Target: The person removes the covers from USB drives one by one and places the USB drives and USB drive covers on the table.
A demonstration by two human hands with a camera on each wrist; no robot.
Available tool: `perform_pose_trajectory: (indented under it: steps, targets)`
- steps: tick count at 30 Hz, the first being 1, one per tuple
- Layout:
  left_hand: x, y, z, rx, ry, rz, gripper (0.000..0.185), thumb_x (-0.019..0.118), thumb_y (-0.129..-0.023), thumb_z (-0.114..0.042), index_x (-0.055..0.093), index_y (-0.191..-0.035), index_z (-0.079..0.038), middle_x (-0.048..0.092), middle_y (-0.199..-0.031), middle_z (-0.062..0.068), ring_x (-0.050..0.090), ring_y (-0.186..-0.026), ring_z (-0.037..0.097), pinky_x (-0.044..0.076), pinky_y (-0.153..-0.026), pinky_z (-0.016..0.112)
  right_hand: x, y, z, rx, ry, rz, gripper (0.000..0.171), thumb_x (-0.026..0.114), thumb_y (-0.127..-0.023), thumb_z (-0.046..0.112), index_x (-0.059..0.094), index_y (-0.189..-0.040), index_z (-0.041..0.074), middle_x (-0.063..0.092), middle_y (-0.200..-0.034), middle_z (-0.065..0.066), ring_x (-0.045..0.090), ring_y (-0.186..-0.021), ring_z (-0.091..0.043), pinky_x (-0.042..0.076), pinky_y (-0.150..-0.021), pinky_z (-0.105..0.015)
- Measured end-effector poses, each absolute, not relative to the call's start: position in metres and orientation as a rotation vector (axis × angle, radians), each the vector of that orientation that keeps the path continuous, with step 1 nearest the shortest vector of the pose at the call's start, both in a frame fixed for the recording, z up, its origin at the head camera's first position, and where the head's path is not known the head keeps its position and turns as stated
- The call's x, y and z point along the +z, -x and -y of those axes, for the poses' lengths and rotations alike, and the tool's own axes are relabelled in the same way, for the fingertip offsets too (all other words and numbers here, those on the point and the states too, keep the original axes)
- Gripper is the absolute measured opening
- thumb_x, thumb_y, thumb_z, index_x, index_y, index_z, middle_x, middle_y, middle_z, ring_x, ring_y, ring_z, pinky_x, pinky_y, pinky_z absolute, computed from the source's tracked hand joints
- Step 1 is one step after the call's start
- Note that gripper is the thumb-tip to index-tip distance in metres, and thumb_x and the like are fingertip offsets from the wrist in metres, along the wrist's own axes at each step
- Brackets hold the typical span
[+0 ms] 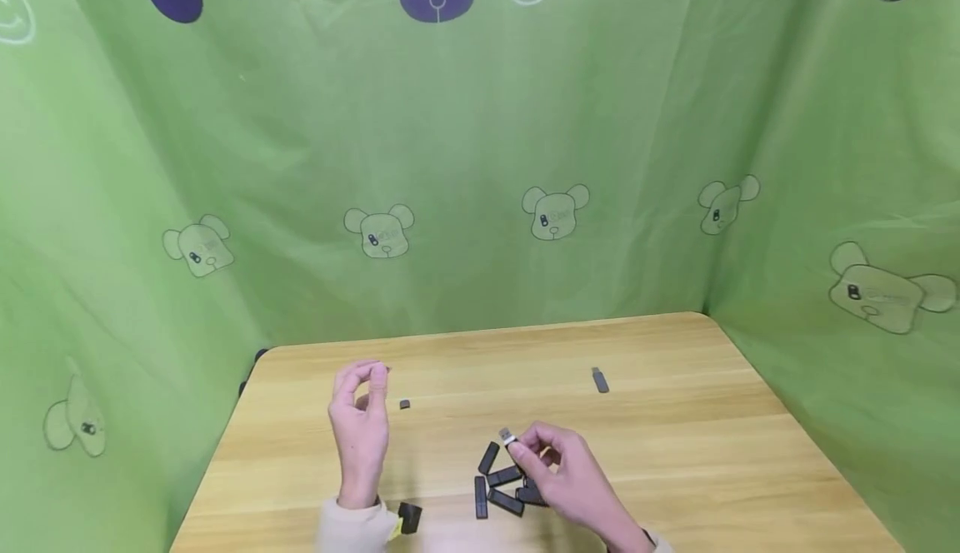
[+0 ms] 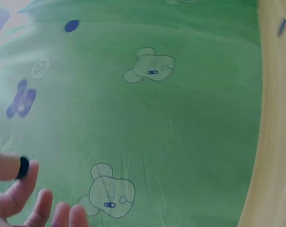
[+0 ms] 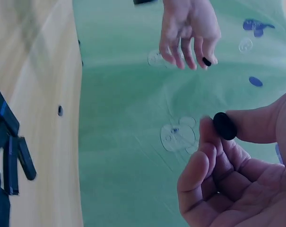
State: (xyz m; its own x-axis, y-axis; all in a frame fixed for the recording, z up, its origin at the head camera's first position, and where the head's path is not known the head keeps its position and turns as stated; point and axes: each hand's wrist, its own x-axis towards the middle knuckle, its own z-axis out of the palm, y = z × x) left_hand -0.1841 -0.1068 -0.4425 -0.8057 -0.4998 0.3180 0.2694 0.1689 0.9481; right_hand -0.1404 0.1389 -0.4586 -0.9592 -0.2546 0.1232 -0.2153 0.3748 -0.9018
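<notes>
My right hand [image 1: 566, 470] pinches a black USB stick [image 1: 512, 442] between thumb and fingers, its silver plug bare and pointing up and away. In the right wrist view the stick's dark rounded end [image 3: 225, 126] shows at the thumb tip. Raised over the table's left side, my left hand [image 1: 362, 428] pinches a small black cap [image 2: 22, 168] between thumb and forefinger; its other fingers are loosely bent. Most of the cap is hidden by the fingers in the head view. Several black USB sticks [image 1: 481, 497] lie clustered under and beside my right hand.
A small dark cap [image 1: 405, 404] lies on the wooden table [image 1: 712, 436] just right of my left hand. Farther back on the right is a lone USB stick [image 1: 600, 380] with its plug bare. Green curtains [image 1: 465, 137] enclose the table's back and sides.
</notes>
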Motion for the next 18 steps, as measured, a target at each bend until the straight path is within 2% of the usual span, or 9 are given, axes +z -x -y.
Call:
perform_pose_trajectory:
  steps: [3,9,12,18]
  targets:
    - [-0.445,0.184,0.108,-1.736,-0.125,1.921,0.022,0.069,-0.098,-0.022,0.075,-0.1,-0.001,0.065,-0.111,0.004,0.059,-0.099,0.002,0.055,-0.079,0.021,-0.458,0.146,-0.14,-1.706,0.398,-2.606,0.018,0.069,-0.096,0.028,0.069,-0.086,0.014,0.068,-0.081,-0.001,0.057,-0.071,-0.003,0.05,-0.066,-0.022]
    - [-0.455,0.178,0.099,-1.876,-0.098,1.914,0.016,0.078,-0.09,-0.02,0.079,-0.1,-0.008,0.074,-0.097,0.001,0.068,-0.089,0.007,0.058,-0.075,0.022,-0.455,0.156,-0.138,-1.709,0.397,-2.625,0.019,0.068,-0.097,0.031,0.069,-0.087,0.015,0.069,-0.081,-0.001,0.058,-0.069,-0.005,0.05,-0.064,-0.022]
    - [-0.457,0.176,0.096,-1.931,-0.067,1.912,0.017,0.08,-0.088,-0.019,0.08,-0.099,-0.007,0.077,-0.095,0.006,0.072,-0.085,0.009,0.06,-0.077,0.023,-0.453,0.161,-0.14,-1.735,0.399,-2.622,0.017,0.067,-0.098,0.03,0.069,-0.089,0.015,0.067,-0.079,0.0,0.057,-0.068,-0.006,0.049,-0.063,-0.023]
    - [-0.459,0.174,0.091,-1.973,-0.075,1.926,0.016,0.085,-0.083,-0.017,0.081,-0.094,-0.007,0.079,-0.095,0.013,0.072,-0.069,0.012,0.055,-0.059,0.021,-0.452,0.179,-0.149,-1.76,0.453,-2.574,0.018,0.062,-0.101,0.028,0.067,-0.099,0.011,0.065,-0.073,-0.006,0.058,-0.06,-0.01,0.049,-0.053,-0.024]
